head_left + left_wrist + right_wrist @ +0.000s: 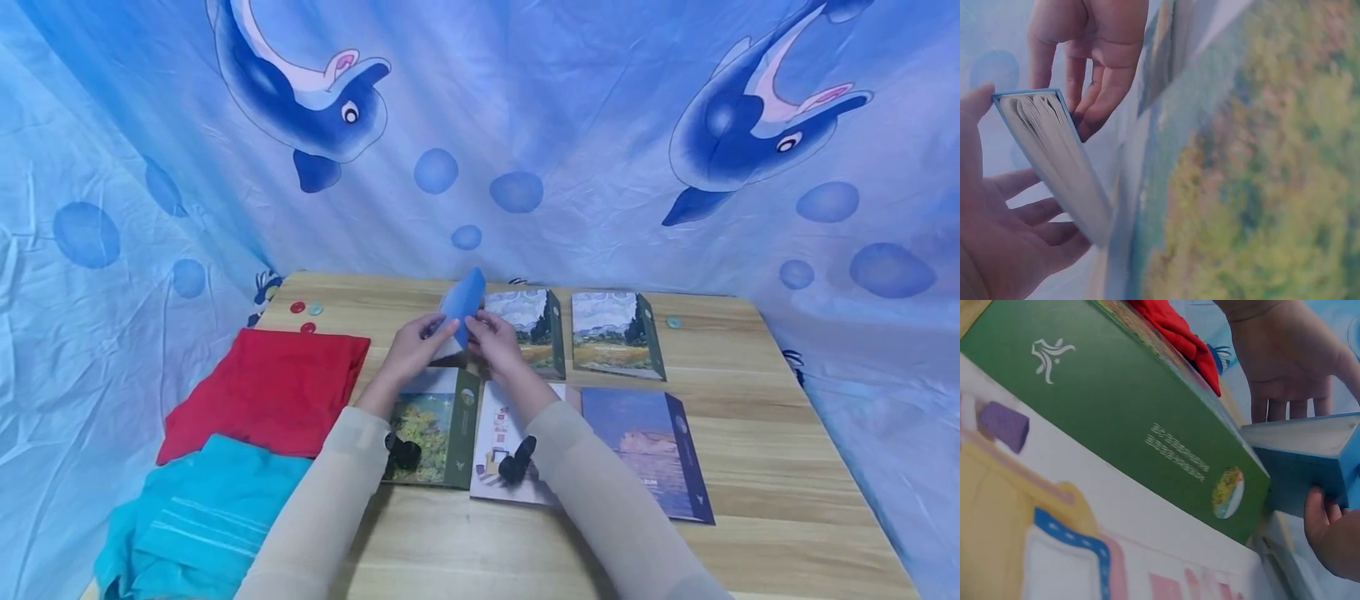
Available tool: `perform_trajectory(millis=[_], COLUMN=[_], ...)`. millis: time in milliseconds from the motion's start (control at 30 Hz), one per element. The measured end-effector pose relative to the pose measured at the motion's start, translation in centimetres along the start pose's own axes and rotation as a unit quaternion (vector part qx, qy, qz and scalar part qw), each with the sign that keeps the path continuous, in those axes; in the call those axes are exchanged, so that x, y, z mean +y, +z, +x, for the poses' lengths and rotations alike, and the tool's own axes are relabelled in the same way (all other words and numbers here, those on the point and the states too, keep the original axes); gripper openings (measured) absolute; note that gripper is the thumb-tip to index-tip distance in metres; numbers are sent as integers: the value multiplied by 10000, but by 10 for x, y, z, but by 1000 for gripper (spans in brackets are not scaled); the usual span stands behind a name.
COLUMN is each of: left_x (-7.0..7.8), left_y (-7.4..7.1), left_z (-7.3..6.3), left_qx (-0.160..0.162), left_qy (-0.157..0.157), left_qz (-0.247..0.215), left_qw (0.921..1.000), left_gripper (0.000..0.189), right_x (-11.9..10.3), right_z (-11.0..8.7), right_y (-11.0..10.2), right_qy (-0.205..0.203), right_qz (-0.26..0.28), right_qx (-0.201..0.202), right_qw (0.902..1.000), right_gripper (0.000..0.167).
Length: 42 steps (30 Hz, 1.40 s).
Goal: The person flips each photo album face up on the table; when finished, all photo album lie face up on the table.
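Both hands hold a blue album [467,300], tilted up on edge above the back left of the table. My left hand [412,346] grips its left side, thumb at one corner and fingers spread along the cover in the left wrist view. On the other side, my right hand [497,340] pinches it near the spine. The white page edges of the album [1063,169] face the left wrist camera. Below the hands lie a green-spined album [423,433] with a tree painting and a white album [487,433] with drawn figures, partly hidden by the right arm.
Two landscape-painting albums [611,329] lie in the back row and a purple-spined sea album [637,442] at front right. A folded red cloth [270,392] and a teal cloth [202,517] lie left. Small red discs [297,307] and green discs [672,322] dot the back.
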<state>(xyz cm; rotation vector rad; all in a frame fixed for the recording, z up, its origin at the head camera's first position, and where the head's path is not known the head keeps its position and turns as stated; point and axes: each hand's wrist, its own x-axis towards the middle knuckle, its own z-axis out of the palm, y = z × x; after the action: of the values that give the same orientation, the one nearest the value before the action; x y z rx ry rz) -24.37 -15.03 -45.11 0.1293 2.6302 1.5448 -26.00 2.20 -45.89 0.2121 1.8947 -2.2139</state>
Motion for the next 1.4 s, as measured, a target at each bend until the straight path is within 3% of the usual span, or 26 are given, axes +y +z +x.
perform_trajectory(millis=[333, 433, 567, 700, 900, 1000, 1067, 1167, 1267, 1400], left_x=[16, 14, 7, 0, -21, -33, -39, -44, -47, -47], left_y=[0, -1, -6, -13, -25, -29, -29, -28, -26, -27], left_z=[1, 0, -3, -5, -2, -5, -6, -5, -3, -3], left_qx=[217, 250, 271, 284, 778, 629, 465, 283, 242, 217], left_qy=[120, 77, -38, -182, -581, -1058, -1213, -1142, -902, -866], left_qz=[-924, -1199, -1522, -1782, -1438, -1126, -928, -790, -670, -598], left_qw=[9954, 9924, 9880, 9834, 9848, 9860, 9872, 9899, 9934, 9942], left_gripper=[57, 52, 50, 50, 51, 53, 58, 63, 63, 62], right_x=[-5, -1, 8, 13, 10, 10, 12, 13, 15, 15], right_z=[-3, -3, -3, -5, -12, -13, -13, -13, -13, -13], right_y=[-1, 0, 3, 7, 15, 18, 19, 18, 15, 9], right_qy=[-346, -520, -489, -378, -515, -554, -599, -670, -660, -684], right_qz=[-145, -754, -1656, -1997, -2282, -2526, -2677, -2736, -2700, -2534], right_qx=[32, -90, -462, -798, -954, -878, -796, -668, -603, -615], right_qw=[9993, 9958, 9839, 9759, 9676, 9620, 9584, 9572, 9587, 9630], right_gripper=[40, 42, 48, 54, 54, 54, 53, 53, 55, 56])
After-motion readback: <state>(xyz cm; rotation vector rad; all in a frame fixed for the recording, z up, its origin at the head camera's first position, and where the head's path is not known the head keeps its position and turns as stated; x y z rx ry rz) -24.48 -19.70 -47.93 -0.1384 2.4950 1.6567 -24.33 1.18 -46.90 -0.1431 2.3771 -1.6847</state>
